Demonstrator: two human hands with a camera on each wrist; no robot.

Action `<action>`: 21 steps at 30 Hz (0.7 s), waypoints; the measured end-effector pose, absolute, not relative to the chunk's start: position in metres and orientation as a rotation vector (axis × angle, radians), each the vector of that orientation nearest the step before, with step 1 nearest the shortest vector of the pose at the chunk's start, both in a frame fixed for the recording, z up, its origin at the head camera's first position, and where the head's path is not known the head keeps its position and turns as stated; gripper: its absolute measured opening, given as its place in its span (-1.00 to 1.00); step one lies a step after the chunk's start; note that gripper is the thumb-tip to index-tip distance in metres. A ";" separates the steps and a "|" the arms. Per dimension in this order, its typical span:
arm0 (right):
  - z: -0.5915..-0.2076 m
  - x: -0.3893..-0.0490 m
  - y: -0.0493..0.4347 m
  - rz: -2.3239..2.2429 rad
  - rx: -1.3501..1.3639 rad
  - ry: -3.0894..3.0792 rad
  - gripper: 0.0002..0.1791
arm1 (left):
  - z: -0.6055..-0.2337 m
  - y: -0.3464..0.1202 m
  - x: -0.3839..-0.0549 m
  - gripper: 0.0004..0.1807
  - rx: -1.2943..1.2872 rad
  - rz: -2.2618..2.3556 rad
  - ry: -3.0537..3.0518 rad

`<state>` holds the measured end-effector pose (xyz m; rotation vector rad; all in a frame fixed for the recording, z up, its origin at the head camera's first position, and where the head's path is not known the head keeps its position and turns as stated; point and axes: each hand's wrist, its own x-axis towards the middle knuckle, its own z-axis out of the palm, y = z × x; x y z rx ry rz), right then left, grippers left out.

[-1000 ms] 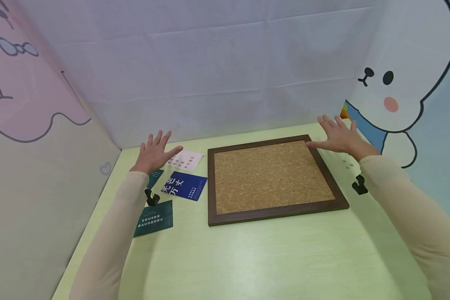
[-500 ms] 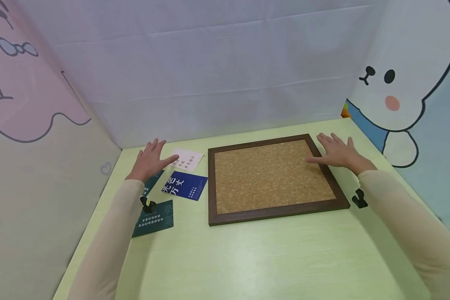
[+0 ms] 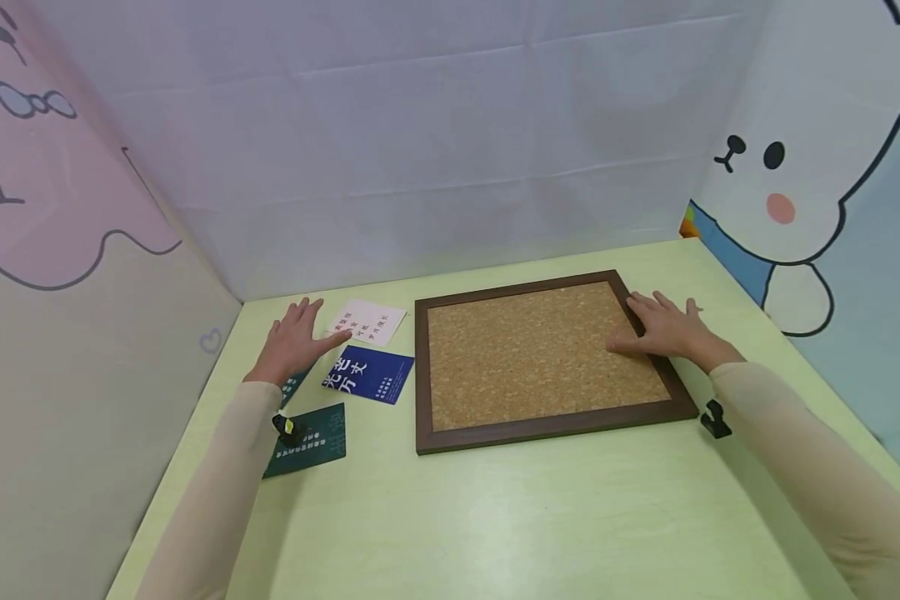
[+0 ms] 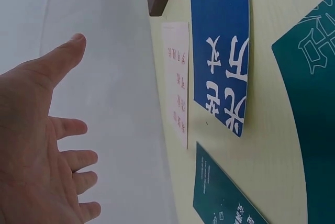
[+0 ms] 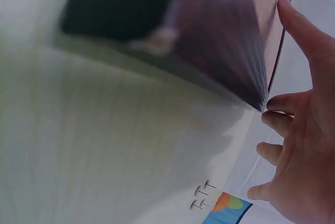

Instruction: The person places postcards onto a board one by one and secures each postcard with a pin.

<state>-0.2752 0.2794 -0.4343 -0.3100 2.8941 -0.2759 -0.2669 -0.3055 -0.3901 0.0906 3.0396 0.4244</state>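
Note:
A cork board (image 3: 540, 354) in a dark brown wooden frame lies flat on the table. My right hand (image 3: 667, 332) is over its right side, fingers spread, the thumb overlapping the cork; in the right wrist view the fingertips are right at the frame's edge. My left hand (image 3: 288, 337), fingers apart and holding nothing, is above the cards left of the board. Nearest it are a pale pink card (image 3: 371, 323), a blue card (image 4: 222, 51) with white lettering, and a dark green card (image 4: 220, 190) it partly hides. Another green card (image 3: 318, 442) lies nearer, below the wrist.
Several small metal pins (image 5: 199, 195) stand on the table right of the board; my right hand hides them in the head view. The pale green table (image 3: 510, 525) meets a white cloth (image 3: 435, 150) at the back. Cartoon-printed cloths hang on both sides.
Both hands have come down and nearer, staying spread. The left has also moved slightly left, uncovering more of the pink card. The board and cards have stayed in place.

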 end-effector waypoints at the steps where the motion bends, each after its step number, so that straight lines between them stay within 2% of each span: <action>1: -0.435 -0.275 0.279 -0.272 -0.309 2.896 0.22 | -0.391 -0.306 -0.266 0.08 0.092 0.424 3.041; 21: -0.441 -0.273 0.282 -0.286 -0.317 2.890 0.23 | -0.408 -0.308 -0.247 -0.01 0.073 0.345 3.043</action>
